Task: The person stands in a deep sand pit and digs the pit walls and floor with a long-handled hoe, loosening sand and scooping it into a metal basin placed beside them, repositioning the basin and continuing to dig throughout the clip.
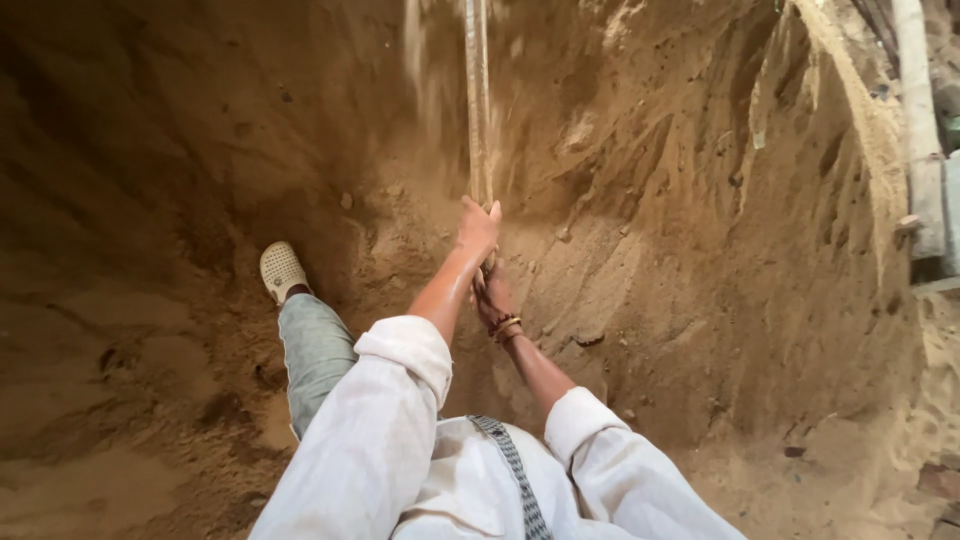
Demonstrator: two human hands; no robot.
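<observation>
sandy pit floor (700, 300); both hands' fingers (478, 222) grip a long handle (478, 100).

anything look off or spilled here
Nothing looks broken. Both hands, left above right, grip a long handle; its upper part is blurred, with loose sand flying beside it.

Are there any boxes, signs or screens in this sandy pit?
None show. There is only brown sand, a long handle gripped by the left hand and right hand, and a pale post at the right edge.
</observation>
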